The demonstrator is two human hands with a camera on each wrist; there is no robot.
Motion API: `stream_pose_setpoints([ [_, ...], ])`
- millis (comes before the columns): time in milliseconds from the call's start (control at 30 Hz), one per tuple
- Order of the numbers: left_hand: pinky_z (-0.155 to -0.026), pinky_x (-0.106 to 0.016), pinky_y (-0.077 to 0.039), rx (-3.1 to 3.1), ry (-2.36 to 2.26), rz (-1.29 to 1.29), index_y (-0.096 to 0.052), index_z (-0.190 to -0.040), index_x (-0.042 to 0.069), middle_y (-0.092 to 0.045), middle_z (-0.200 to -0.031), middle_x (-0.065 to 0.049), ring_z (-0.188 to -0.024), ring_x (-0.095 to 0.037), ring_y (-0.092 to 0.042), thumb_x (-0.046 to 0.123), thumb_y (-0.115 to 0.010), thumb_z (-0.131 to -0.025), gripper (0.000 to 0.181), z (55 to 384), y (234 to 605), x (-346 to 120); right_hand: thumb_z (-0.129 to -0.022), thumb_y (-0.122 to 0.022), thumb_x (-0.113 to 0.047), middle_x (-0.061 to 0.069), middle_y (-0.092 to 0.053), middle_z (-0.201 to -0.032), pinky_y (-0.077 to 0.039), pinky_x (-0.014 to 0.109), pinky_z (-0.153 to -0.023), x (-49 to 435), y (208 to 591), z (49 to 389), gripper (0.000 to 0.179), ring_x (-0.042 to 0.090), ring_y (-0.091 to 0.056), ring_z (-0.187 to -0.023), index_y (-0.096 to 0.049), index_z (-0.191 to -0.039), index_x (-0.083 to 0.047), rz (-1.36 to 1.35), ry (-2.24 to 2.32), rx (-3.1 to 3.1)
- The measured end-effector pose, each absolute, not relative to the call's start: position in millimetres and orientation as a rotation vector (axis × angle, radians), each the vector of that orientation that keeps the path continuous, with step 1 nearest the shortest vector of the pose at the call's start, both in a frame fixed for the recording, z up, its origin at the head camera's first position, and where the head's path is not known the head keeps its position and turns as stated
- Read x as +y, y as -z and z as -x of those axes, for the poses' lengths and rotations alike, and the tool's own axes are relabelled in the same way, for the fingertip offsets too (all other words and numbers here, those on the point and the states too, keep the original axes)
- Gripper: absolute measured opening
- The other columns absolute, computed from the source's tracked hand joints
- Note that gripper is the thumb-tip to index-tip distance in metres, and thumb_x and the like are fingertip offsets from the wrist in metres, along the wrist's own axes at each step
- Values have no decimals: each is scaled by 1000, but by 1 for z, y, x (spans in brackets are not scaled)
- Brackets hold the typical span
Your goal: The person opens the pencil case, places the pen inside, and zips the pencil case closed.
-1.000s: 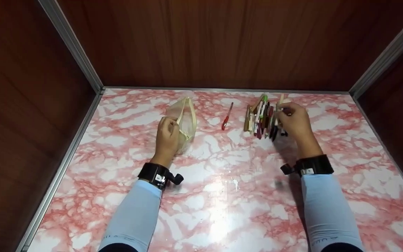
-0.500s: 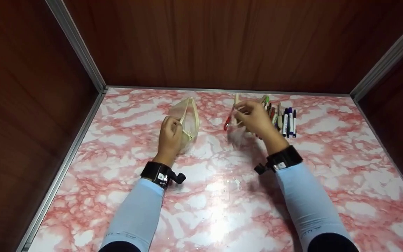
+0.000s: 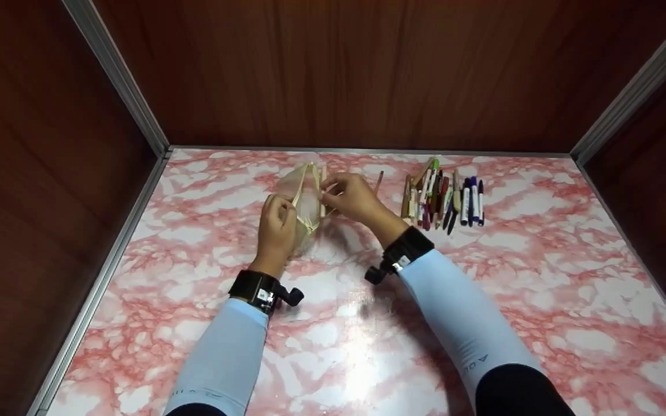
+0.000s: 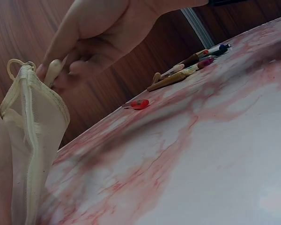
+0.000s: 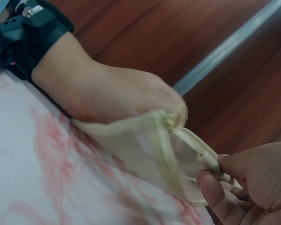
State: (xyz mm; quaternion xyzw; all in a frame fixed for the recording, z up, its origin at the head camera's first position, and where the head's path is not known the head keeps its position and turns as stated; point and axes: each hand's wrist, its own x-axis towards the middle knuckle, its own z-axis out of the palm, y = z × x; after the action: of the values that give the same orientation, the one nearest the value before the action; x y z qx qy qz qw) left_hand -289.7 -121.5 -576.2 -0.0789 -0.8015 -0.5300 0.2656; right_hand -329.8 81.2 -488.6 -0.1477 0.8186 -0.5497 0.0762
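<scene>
Fingers of right hand [image 3: 353, 199] pinch cream pen [image 5: 208, 161] mid-frame, long axis up-frame, at right rim of mesh pouch [image 5: 160, 154] that left hand [image 3: 276, 228] grips.

tabletop [image 3: 564, 289]: pink-white marbled | walls [image 3: 344, 75]: dark wood-grained | edging [image 3: 121, 75]: grey, metallic

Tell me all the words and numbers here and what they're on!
"AQ", seemingly, on the right sleeve; any letters after it are unclear.
Left sleeve: letters too blurred to read.
White marker: any print is too small.
Left wrist label, right wrist label: unreadable.
</scene>
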Motion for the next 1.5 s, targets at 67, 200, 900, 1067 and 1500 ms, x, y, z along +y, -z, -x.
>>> stream_pose_setpoints([
  [67, -101, -47, -51, -2165, 1434, 215, -60, -96, -2, -62, -113, -21, -107, -35, -60, 6, -57, -102, 11, 290, 576, -121, -101, -78, -1, 8, -76, -88, -71, 42, -73, 73, 491, 331, 26, 12, -75, -67, -75, -125, 9, 456, 1623, 2461],
  [200, -101, -46, -51, -2159, 1446, 228, -61, -97, -2, -62, -112, -20, -107, -34, -61, 6, -57, -103, 11, 290, 577, -121, -102, -78, -3, 14, -80, -91, -68, 35, -69, 59, 494, 333, 22, 14, -76, -70, -76, -122, 6, 469, 1540, 2472],
  [900, -92, -41, -49, -2186, 1460, 183, -64, -100, -1, -63, -110, -18, -99, -30, -58, 11, -54, -106, 16, 289, 575, -124, -109, -72, -13, 27, -80, -113, -65, 33, -71, 161, 472, 340, 22, 28, -78, -84, -78, -125, 1, 311, 1521, 2647],
  [1067, -91, -44, -50, -2190, 1452, 142, -67, -104, -3, -65, -109, -21, -99, -33, -60, 11, -56, -105, 18, 288, 575, -122, -109, -69, -15, 24, -81, -112, -65, 29, -70, 213, 471, 339, 25, 21, -77, -82, -77, -125, 3, 206, 1575, 2709],
  [1500, -84, -43, -59, -2174, 1428, 65, -74, -99, -2, -70, -99, -17, -90, -32, -69, 13, -69, -97, 16, 292, 584, -123, -112, -68, -25, 21, -77, -112, -57, 26, -65, 313, 479, 320, 35, 25, -77, -85, -75, -135, 0, -61, 1500, 2903],
])
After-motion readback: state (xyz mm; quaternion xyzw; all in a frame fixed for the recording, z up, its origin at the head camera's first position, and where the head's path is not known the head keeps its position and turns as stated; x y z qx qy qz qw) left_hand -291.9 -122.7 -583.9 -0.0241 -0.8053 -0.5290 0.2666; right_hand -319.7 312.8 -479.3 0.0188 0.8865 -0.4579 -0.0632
